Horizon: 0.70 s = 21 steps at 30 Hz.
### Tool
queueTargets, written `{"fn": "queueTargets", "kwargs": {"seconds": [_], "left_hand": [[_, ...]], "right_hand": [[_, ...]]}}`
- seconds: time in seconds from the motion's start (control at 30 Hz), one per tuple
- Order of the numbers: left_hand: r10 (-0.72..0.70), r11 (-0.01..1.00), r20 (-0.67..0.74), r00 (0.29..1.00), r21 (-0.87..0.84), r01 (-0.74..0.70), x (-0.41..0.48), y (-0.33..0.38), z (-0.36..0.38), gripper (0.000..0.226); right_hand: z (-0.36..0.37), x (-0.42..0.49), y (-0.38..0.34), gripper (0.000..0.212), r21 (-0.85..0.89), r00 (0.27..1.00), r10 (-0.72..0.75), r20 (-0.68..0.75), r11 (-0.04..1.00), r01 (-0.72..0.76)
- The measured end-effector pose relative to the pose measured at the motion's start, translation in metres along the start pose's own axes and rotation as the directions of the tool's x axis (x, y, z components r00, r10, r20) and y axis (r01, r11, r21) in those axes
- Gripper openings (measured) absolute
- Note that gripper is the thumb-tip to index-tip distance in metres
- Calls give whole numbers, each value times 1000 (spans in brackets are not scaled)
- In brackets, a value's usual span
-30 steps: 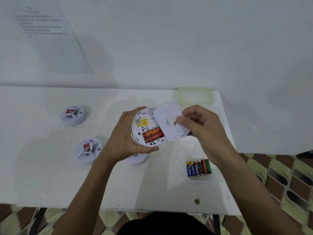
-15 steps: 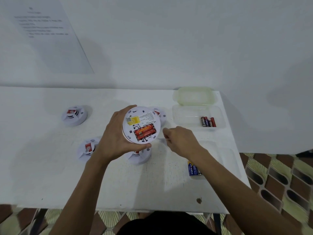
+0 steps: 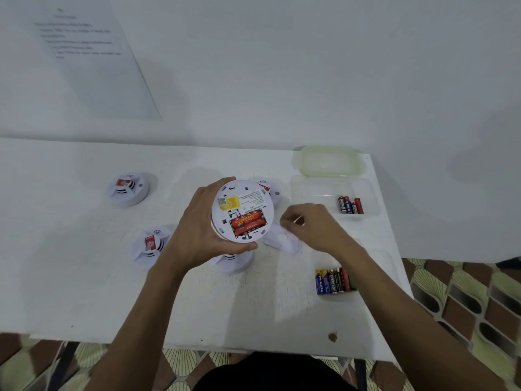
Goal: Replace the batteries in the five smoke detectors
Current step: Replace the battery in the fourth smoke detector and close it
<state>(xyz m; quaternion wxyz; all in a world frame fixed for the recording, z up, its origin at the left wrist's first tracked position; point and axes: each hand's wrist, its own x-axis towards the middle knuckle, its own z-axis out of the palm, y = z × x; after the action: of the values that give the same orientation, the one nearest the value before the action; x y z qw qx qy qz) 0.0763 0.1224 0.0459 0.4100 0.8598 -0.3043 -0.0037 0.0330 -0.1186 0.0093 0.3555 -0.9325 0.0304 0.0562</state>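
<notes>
smoke detector [image 3: 253, 200], red batteries [image 3: 248, 222] showing, sits gripped in the left hand [image 3: 194, 235] — right hand [image 3: 313, 227] curls over the loose cover [image 3: 284, 241], its hold impossible to tell.

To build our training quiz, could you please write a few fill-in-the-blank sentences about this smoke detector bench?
1. The left hand grips a smoke detector turned over, showing ___ batteries inside.
2. The removed white cover lies on the table, just to the ___ of the held detector.
3. ___ other detectors rest on that table.

Missing words: red; right; four.
</notes>
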Motion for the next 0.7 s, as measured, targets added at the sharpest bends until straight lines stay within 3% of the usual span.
{"fn": "queueTargets", "kwargs": {"seconds": [0.13, 0.27, 0.53, 0.63, 0.7], "left_hand": [[-1, 1000, -4, 1000, -4, 1, 2, 1, 2, 96], [32, 999, -7, 999, -8, -32, 4, 4, 7, 96], [140, 990, -52, 989, 0, -140, 8, 18, 10, 83], [201, 979, -87, 976, -16, -203, 10, 31, 10, 71], [233, 972, -124, 964, 4, -235, 11, 37, 9, 75]], "right_hand": [[-26, -39, -45, 11, 335, 929, -8, -371, 931, 142], [-20, -60, -73, 5, 290, 916, -68, -394, 937, 194], [2, -59, -79, 9, 266, 894, -5, -447, 954, 138], [7, -61, -85, 8, 327, 876, 78, -475, 940, 93], [10, -63, -89, 11, 433, 867, 172, -468, 899, 56]]}}
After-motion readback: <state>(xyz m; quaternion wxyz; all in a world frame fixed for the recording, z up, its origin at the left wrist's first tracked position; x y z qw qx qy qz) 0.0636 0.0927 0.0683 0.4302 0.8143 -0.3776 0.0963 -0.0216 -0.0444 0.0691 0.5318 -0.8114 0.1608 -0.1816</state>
